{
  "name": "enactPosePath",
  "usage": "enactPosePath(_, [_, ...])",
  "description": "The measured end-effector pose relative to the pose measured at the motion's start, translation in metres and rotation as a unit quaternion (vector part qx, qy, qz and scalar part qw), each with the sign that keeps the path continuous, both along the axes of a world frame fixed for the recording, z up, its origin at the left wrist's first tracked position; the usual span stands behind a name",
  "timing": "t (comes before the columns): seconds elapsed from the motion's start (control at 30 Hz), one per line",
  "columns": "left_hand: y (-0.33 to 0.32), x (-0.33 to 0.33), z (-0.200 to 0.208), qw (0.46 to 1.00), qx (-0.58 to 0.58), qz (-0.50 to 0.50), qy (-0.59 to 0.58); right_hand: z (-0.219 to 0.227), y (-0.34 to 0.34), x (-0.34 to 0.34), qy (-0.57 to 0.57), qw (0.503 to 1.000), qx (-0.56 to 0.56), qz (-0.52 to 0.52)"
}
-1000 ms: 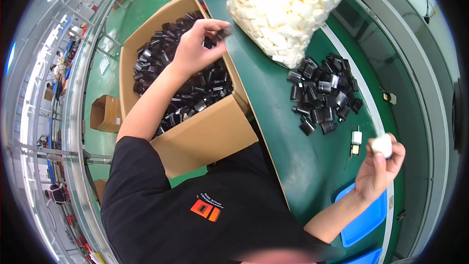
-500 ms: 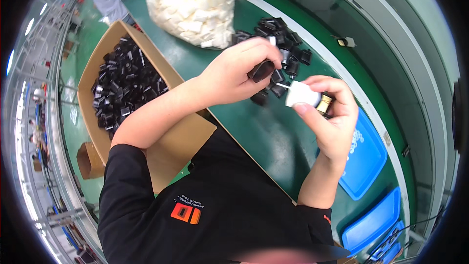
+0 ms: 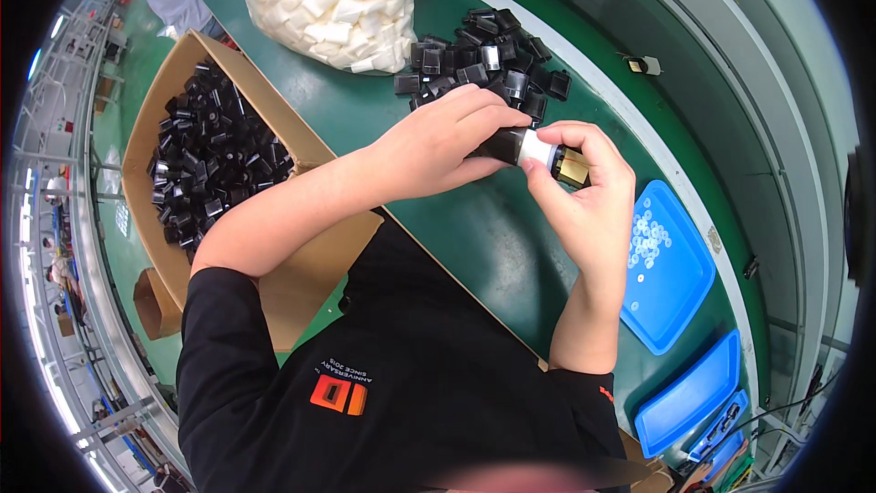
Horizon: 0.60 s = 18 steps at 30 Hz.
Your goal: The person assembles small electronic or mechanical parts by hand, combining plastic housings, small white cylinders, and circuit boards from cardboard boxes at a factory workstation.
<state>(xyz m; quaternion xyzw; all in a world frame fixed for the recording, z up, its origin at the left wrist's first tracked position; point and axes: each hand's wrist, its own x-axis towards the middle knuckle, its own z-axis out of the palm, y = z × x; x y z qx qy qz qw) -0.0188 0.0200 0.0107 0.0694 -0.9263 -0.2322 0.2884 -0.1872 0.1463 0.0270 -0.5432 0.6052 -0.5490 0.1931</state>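
White-and-gold cylinder (image 3: 539,151) at two o'clock; right fingers (image 3: 573,133) clamped on it, left fingers (image 3: 495,116) on a black cap (image 3: 503,142).
Cardboard box (image 3: 265,108) at nine holds black caps (image 3: 214,155); blue tray (image 3: 671,308) at three, white rings (image 3: 649,239). Long axis ten-to-four, gold end towards four.

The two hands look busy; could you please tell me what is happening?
The person's left hand holds a black cap against a white piece gripped in the right hand, a golden part showing at its other end. Other black caps lie piled on the table beside a bag of white blocks. A box of caps stands at left; a blue tray holds white rings.
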Motion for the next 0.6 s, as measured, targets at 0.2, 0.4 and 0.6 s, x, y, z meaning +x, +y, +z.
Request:
enactPosePath(0.2, [-0.005,0.001,-0.007,0.999,-0.008,0.006,0.049,-0.002,-0.002,-0.001,-0.049,0.998,0.036,0.025])
enactPosePath(0.4, [-0.005,-0.001,-0.014,0.997,-0.001,0.006,0.075,-0.012,-0.01,-0.006,-0.187,0.976,0.071,0.091])
enactPosePath(0.6, [-0.004,-0.001,-0.01,0.992,0.048,0.015,0.112,-0.032,-0.025,-0.01,-0.347,0.923,0.043,0.161])
